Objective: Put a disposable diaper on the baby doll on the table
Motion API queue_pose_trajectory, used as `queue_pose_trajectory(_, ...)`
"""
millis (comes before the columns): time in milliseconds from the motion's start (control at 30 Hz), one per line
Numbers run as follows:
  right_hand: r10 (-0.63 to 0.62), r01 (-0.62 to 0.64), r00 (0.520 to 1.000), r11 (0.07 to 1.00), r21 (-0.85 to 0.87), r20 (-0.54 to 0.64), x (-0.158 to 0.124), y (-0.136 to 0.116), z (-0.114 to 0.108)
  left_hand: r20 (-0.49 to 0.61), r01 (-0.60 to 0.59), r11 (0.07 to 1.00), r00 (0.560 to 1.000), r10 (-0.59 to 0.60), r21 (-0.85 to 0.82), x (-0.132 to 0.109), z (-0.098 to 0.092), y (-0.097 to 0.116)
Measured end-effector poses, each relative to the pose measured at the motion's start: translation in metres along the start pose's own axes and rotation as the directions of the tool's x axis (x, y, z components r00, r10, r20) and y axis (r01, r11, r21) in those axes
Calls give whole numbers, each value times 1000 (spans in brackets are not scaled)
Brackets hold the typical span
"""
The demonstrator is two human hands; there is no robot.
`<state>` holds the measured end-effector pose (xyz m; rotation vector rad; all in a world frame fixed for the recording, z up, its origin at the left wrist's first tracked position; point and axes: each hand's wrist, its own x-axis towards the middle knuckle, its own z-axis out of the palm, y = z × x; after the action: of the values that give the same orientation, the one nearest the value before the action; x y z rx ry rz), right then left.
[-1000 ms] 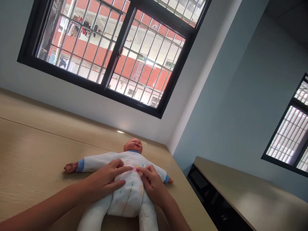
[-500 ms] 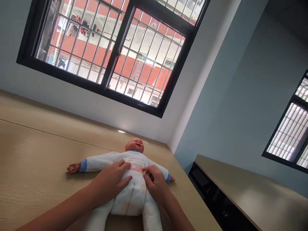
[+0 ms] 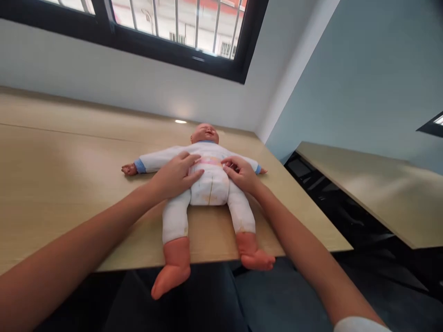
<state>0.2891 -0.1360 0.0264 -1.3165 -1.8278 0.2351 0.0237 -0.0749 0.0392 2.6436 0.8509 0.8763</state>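
Fingers (image 3: 195, 161) spread, left hand (image 3: 175, 176) and right hand (image 3: 240, 174) press a vinyl doll's (image 3: 204, 133) padded diaper (image 3: 209, 191).

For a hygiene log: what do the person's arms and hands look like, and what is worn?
The left hand and right hand are bare: no gloves, rings or watch show. A white sleeve shows only at the upper end of the right arm.

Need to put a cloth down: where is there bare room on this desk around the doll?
The wide patch of desk left of the doll's outstretched arm, above the left forearm, is freest. The doll's middle is crowded, under the left hand and right hand.
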Motion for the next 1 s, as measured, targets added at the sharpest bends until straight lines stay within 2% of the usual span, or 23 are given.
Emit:
queue_pose_trajectory(200, 10, -10, 1000, 999, 48, 6, 0, -2, -1, 104, -39, 996, 993, 47, -77, -1, -1, -5)
queue_pose_trajectory(400, 14, -15, 1000, 999, 30, 12, 0, -3, -1, 157, -55, 998, 986, 60, -34, 0, -2, -3)
queue_pose_trajectory(700, 55, -55, 998, 998, 33, 6, -2, -11, -2, 113, 25, 998, 993, -19, -50, -3, -2, 3)
queue_pose_trajectory(933, 64, -64, 998, 998, 26, 5, -2, -12, -2, 103, 204, 979, 974, -200, -24, -7, 0, -3)
queue_pose_trajectory(1000, 48, -48, 999, 999, 8, 9, -2, -12, -2, 62, 227, 973, 973, -224, -34, -9, 0, -8)
